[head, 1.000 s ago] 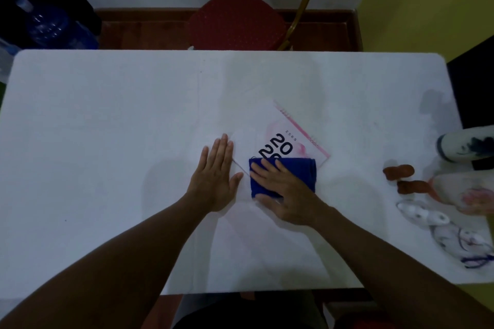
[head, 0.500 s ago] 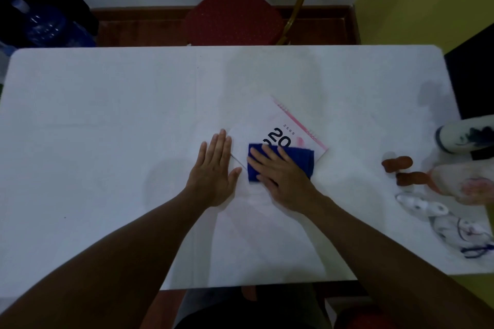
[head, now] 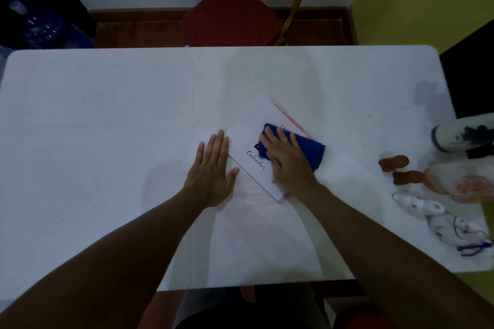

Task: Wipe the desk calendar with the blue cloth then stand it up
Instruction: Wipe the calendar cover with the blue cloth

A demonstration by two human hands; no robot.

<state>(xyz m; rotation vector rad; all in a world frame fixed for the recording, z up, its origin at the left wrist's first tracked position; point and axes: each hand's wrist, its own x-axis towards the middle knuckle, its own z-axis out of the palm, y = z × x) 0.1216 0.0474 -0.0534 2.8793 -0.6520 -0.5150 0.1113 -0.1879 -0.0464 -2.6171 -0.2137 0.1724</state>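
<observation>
The white desk calendar [head: 256,125] lies flat and turned at an angle on the white table [head: 107,115], its pink spiral edge to the upper right and the word "Calendar" showing near its lower left. The folded blue cloth [head: 312,149] rests on the calendar's right half. My right hand [head: 287,160] presses flat on the cloth with fingers spread, covering most of it. My left hand [head: 212,168] lies flat on the table with fingers together, touching the calendar's left edge.
At the table's right end sit small ceramic figurines: two brown ones [head: 394,163], white ones [head: 417,204] and a white-and-blue jar [head: 465,136] lying on its side. A red chair [head: 230,16] stands beyond the far edge. A water bottle [head: 40,27] is at far left.
My right hand has slid the cloth up and to the right over the calendar, uncovering the word "Calendar" and covering the "20" numerals. The left hand has stayed in place.
</observation>
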